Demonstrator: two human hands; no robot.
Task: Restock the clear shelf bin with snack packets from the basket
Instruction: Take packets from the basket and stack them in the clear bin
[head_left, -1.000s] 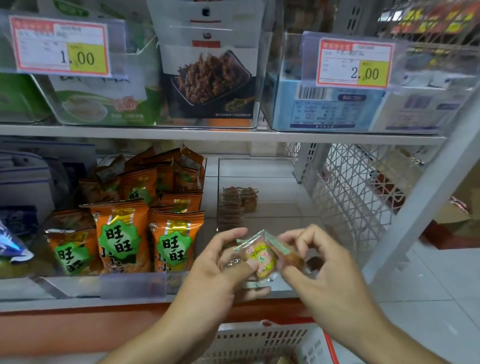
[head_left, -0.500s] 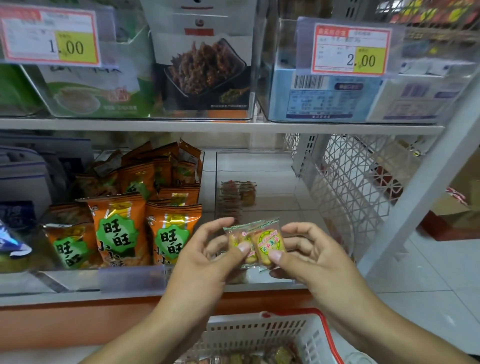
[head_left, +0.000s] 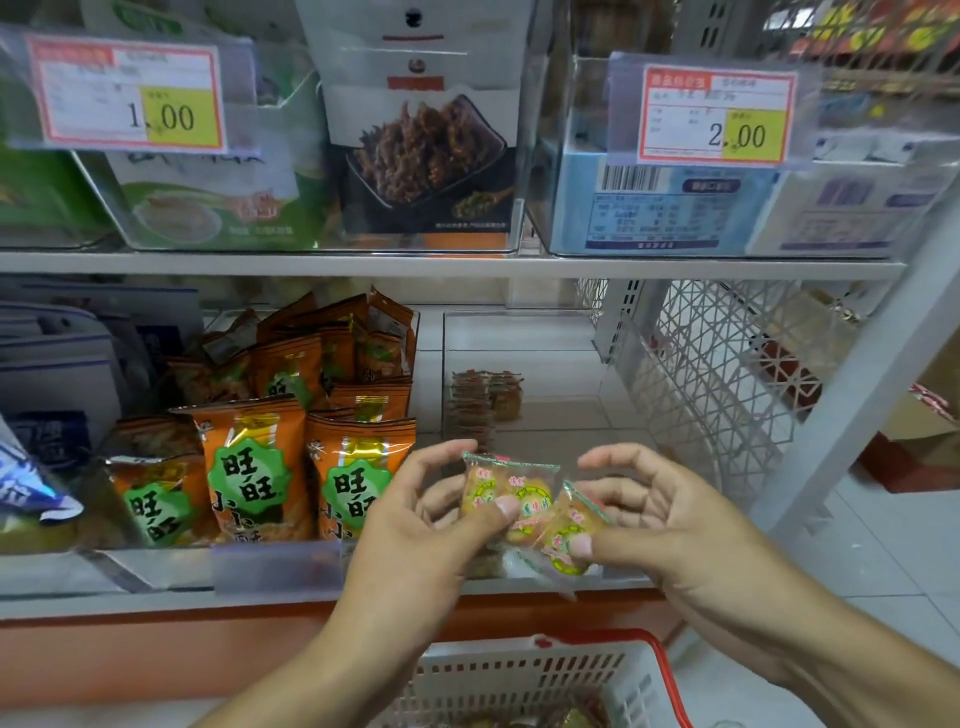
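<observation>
Rice-cracker packets (head_left: 511, 493), small clear wrappers: look light, crinkly, slippery film, contents prob. brittle; hold flat by faces, not seams. Left hand (head_left: 415, 525) pinches upright pair w/ thumb; right hand (head_left: 670, 525) pinches tilted one. Held in front of clear shelf bin (head_left: 519, 332); basket (head_left: 524, 670) below.

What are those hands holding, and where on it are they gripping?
Small clear snack packets. The left hand pinches one packet at its lower edge; the right hand pinches another packet at its lower right.
</observation>
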